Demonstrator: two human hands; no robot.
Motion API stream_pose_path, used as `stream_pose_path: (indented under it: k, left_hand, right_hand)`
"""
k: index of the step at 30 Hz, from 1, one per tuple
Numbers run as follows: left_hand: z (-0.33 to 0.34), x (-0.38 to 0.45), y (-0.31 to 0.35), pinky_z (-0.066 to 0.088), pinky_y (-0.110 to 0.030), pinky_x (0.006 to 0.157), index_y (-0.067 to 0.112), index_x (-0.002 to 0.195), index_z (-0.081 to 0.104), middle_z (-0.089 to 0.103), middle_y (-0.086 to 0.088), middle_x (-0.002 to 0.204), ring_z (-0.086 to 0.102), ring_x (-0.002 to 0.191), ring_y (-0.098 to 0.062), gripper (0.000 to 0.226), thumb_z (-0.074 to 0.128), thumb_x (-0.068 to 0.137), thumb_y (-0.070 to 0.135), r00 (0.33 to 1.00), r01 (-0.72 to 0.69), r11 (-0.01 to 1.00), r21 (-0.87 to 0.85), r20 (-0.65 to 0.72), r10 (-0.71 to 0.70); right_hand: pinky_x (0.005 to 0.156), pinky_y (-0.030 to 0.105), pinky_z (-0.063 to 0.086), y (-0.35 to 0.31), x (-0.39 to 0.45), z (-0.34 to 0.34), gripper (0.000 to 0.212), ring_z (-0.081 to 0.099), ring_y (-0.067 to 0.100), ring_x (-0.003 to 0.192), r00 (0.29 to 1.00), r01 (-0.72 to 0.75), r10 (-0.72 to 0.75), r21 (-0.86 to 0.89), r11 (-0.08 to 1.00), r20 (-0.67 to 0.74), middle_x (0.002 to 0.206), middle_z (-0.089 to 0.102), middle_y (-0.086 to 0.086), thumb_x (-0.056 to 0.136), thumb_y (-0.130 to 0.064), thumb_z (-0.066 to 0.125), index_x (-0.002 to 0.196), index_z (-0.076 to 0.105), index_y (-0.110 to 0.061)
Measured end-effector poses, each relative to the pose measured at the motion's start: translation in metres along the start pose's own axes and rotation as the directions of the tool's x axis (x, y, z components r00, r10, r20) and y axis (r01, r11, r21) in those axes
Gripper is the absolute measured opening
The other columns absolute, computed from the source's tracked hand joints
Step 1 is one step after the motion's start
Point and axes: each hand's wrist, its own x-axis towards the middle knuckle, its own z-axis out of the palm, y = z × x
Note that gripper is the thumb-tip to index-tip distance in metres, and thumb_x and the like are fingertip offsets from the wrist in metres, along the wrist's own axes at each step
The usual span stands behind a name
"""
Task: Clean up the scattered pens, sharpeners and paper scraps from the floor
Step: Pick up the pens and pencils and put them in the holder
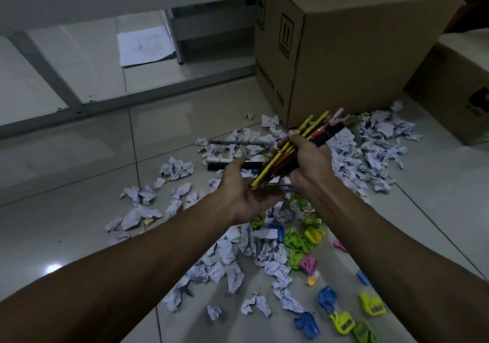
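Note:
My right hand (309, 165) grips a bundle of pens and pencils (315, 136), yellow, red and black, held above the floor. My left hand (246, 194) is palm up under the bundle's lower ends, fingers relaxed and touching them. Beyond the left hand, black and white markers (219, 160) and a dark pen (238, 143) lie on the tiles. Crumpled paper scraps (227, 260) are strewn across the floor. Several green, yellow, blue and pink sharpeners (299, 242) lie below and right of my hands.
A large closed cardboard box (354, 49) stands right behind the mess, with a smaller box (449, 91) at the far right. A sheet of paper (144, 46) lies under a metal frame (79, 104) at the back left. The floor is glossy tile.

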Motion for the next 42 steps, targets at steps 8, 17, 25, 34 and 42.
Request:
stream_pose_path:
  k: [8, 17, 25, 34, 42]
  left_hand:
    - [0.026, -0.004, -0.003, 0.056, -0.034, 0.059, 0.002, 0.089, 0.068, 0.072, -0.015, 0.076, 0.069, 0.065, -0.026, 0.044, 0.034, 0.102, 0.027, 0.998, -0.054, 0.998, -0.032, 0.037, 0.055]
    - [0.03, -0.002, -0.002, 0.058, -0.03, 0.054, 0.008, 0.101, 0.066, 0.073, -0.012, 0.08, 0.066, 0.08, -0.024, 0.042, 0.045, 0.097, 0.044, 0.996, -0.025, 0.999, -0.024, 0.086, 0.026]
    - [0.001, 0.014, 0.01, 0.052, -0.034, 0.068, 0.006, 0.099, 0.065, 0.071, -0.015, 0.085, 0.066, 0.075, -0.028, 0.04, 0.043, 0.099, 0.039, 0.967, -0.119, 0.818, 0.563, -0.122, 0.225]
    - [-0.037, 0.056, 0.077, 0.048, -0.027, 0.066, 0.014, 0.087, 0.073, 0.069, -0.004, 0.084, 0.064, 0.077, -0.02, 0.014, 0.065, 0.078, 0.006, 0.698, -0.111, -0.287, 0.951, 0.281, 0.658]
    - [-0.03, 0.106, 0.075, 0.043, -0.04, 0.088, 0.017, 0.122, 0.051, 0.054, -0.011, 0.126, 0.049, 0.116, -0.032, 0.047, 0.067, 0.083, 0.038, 0.81, 0.078, -0.768, 0.635, 0.408, 0.42]
  right_hand:
    - [0.058, 0.034, 0.058, 0.005, -0.029, 0.019, 0.016, 0.063, 0.018, 0.058, 0.909, 0.416, -0.4, -0.302, 0.858, 0.113, 0.07, 0.063, 0.008, 0.088, -0.005, 0.067, 0.103, 0.061, -0.004]
    - [0.076, 0.038, 0.059, 0.019, -0.034, 0.021, 0.023, 0.071, 0.021, 0.08, 0.93, 0.361, -0.355, -0.389, 0.847, 0.091, 0.083, 0.072, 0.003, 0.078, -0.007, 0.076, 0.098, 0.065, -0.012]
    - [0.061, 0.038, 0.056, 0.011, -0.019, -0.005, 0.01, 0.06, 0.021, 0.053, 0.985, 0.17, -0.172, -0.235, 0.957, 0.013, 0.061, 0.06, 0.007, 0.086, -0.002, 0.067, 0.088, 0.058, -0.005]
    - [0.05, 0.034, 0.049, 0.014, -0.007, -0.057, 0.012, 0.05, 0.025, 0.046, 0.991, -0.132, 0.111, -0.381, 0.915, -0.077, 0.059, 0.05, 0.012, 0.087, -0.004, 0.069, 0.084, 0.058, -0.001]
    - [0.05, 0.033, 0.047, 0.018, -0.007, -0.081, 0.015, 0.05, 0.023, 0.044, 0.967, -0.254, 0.235, -0.292, 0.922, -0.101, 0.051, 0.051, 0.008, 0.088, -0.005, 0.068, 0.076, 0.062, 0.002]
